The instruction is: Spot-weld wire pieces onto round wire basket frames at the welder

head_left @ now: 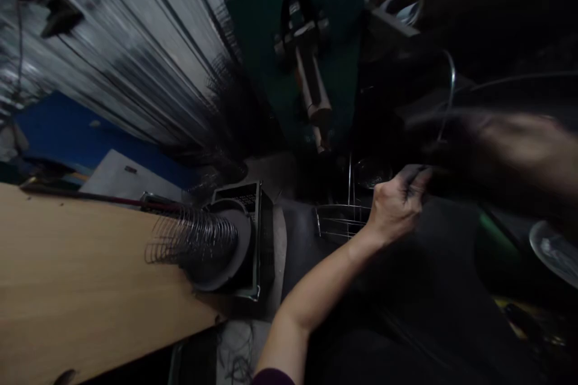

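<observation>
My left hand (pixel 397 207) reaches forward from the bottom centre. Its blackened fingers are pinched shut at the lower end of a thin bent wire (pixel 451 87) that curves upward. My right hand (pixel 492 144) comes in from the right and is heavily motion-blurred. It meets the left fingertips at the same wire, and its grip is hard to make out. A small wire frame (pixel 341 219) lies just left of my left wrist on a dark surface.
A stack of several wire rings (pixel 189 240) hangs off a round grey former (pixel 235 249) at the edge of a wooden tabletop (pixel 67 277). A green machine with a hanging lever (pixel 309 72) stands ahead. Bundled wire rods (pixel 135 42) lean at the upper left. A metal dish (pixel 557 249) sits far right.
</observation>
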Motion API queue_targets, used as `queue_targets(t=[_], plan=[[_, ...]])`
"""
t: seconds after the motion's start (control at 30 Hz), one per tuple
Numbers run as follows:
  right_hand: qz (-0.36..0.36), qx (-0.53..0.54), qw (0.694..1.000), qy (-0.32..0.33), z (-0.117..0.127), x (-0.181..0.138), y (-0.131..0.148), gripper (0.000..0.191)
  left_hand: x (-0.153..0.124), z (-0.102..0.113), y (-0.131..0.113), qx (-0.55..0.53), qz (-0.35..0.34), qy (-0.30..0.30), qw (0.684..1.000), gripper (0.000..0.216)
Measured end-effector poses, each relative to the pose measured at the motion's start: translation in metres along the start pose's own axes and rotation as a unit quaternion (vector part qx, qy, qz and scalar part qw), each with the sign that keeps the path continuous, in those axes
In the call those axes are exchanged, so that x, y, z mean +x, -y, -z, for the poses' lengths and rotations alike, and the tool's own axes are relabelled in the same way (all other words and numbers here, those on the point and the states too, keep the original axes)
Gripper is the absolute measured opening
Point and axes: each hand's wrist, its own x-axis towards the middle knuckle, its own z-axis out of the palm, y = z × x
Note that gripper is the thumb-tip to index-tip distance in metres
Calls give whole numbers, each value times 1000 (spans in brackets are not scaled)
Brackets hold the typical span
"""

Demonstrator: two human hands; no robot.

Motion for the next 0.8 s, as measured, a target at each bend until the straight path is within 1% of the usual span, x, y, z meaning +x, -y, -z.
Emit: queue_targets(t=[0.03, 0.1, 0.17, 0.2, 0.27, 0.33, 0.37, 0.4, 0.43, 0.47, 0.53, 0.57, 0.6, 0.67, 0.7, 0.73, 0.8], plan=[[12, -21, 1000, 1, -6, -6, -5, 43, -3, 1, -2, -10, 25, -3, 1000, 29], [21, -57, 998, -21, -15, -12, -11, 42, -10, 4, 0, -24, 52, 29, 998, 28], [5, -67, 996, -52, -21, -11, -16, 38, -19, 5, 7, -29, 75, 57, 995, 29], [-6, -59, 997, -51, -24, -9, -18, 36, -23, 6, 11, -26, 89, 58, 994, 31], [-12, -37, 999, -12, -31, -3, -23, 33, -28, 11, 14, -12, 112, 56, 992, 34], [-19, -10, 999, 40, -37, 1, -29, 29, -33, 25, 13, 1, 109, 76, 991, 35], [-31, 2, 998, 50, -40, 3, -32, 27, -36, 36, 14, 8, 96, 84, 992, 35], [-47, 15, 998, 48, -43, 6, -36, 24, -40, 49, 17, 17, 79, 83, 993, 34], [-66, 28, 997, 40, -46, 8, -40, 21, -46, 63, 22, 29, 59, 70, 995, 37], [-86, 44, 995, 36, -49, 11, -45, 18, -52, 77, 31, 48, 39, 50, 997, 50], [-125, 80, 988, 47, -58, 16, -59, 15, -64, 98, 57, 105, 3, 23, 994, 92], [-140, 97, 984, 60, -64, 18, -67, 15, -68, 104, 73, 136, -10, 29, 990, 105], [-154, 110, 979, 72, -69, 19, -74, 16, -72, 105, 90, 161, -18, 33, 986, 110], [-171, 124, 973, 92, -81, 20, -86, 15, -75, 100, 120, 176, -22, 14, 984, 104], [-177, 129, 971, 99, -85, 21, -89, 14, -74, 95, 131, 164, -25, -14, 986, 99], [-181, 133, 969, 105, -89, 22, -90, 14, -72, 91, 139, 147, -31, -48, 988, 94], [-190, 145, 965, 111, -95, 28, -87, 13, -62, 89, 145, 119, -50, -102, 986, 88]])
